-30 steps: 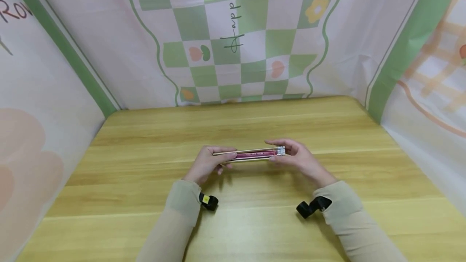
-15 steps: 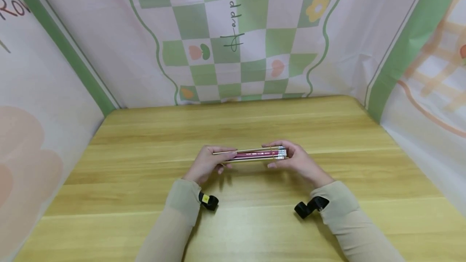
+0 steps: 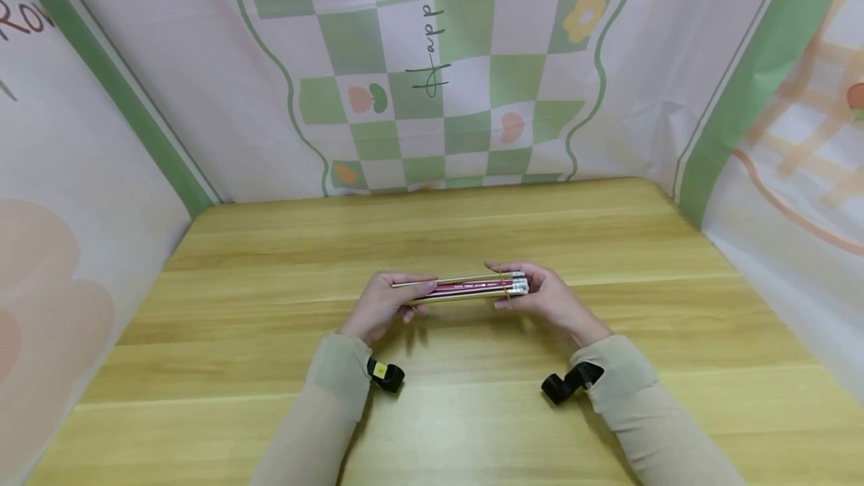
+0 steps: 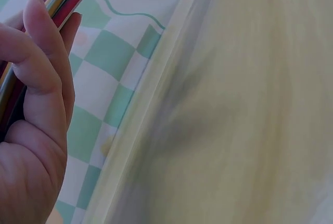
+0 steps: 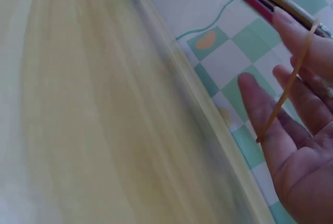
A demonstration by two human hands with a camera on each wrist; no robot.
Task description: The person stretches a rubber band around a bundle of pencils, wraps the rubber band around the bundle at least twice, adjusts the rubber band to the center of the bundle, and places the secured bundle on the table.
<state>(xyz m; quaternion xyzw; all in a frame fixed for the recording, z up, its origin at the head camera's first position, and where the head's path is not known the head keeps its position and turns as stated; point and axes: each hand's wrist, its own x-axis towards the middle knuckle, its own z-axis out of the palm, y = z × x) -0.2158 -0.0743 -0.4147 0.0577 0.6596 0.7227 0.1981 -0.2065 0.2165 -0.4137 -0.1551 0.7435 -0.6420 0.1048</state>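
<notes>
A bundle of pencils [image 3: 472, 288] with white and silver eraser ends lies level between the two hands, above the table. My left hand [image 3: 385, 302] grips its left end, thumb on top and fingers underneath; its curled fingers [image 4: 47, 88] show in the left wrist view. Around the eraser ends is my right hand [image 3: 556, 302], thumb in front and fingers behind. An orange rubber band [image 5: 287, 91] stretches across the spread fingers of that hand, running up to the pencils in the right wrist view. In the head view the band crosses the pencils just left of their erasers.
The wooden table [image 3: 432, 411] spreads under both hands. Behind it hangs a green and white checked cloth [image 3: 445, 111], with further printed cloth [image 3: 796, 193] at the sides. Black wrist cameras [image 3: 570, 383] are strapped at both cuffs.
The right hand has shifted slightly left along the pencils, and the rubber band now shows across them near the erasers. The left hand keeps its grip almost unmoved.
</notes>
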